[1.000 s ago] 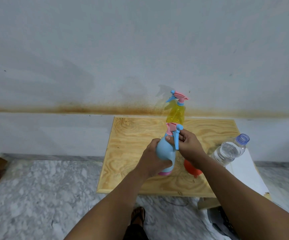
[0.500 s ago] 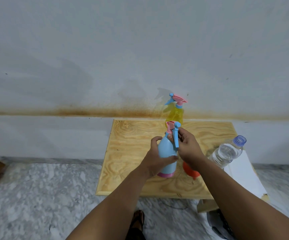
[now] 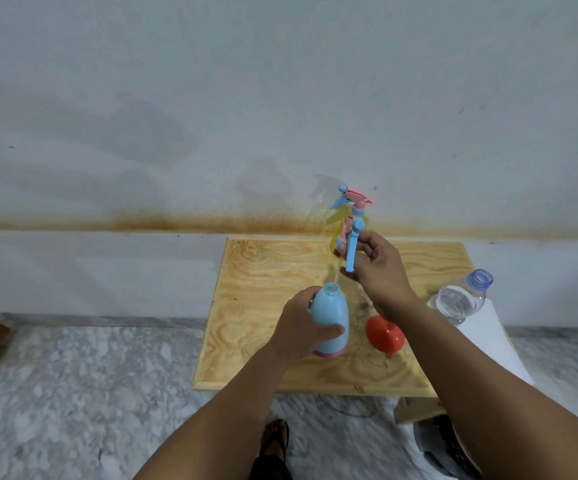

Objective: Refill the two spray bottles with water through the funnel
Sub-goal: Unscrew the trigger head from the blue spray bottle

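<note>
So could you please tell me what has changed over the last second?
The right hand has lifted the spray head off the blue bottle, whose neck is now open. The left hand keeps its grip on the bottle. The yellow bottle, red funnel and water bottle stayed put.

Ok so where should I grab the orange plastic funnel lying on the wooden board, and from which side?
Take the orange plastic funnel by its wide cone body, from above. It lies tipped on the wooden board with its narrow spout toward the near edge, so the rounded cone offers the bigger hold, though the right forearm partly hides it.
</note>
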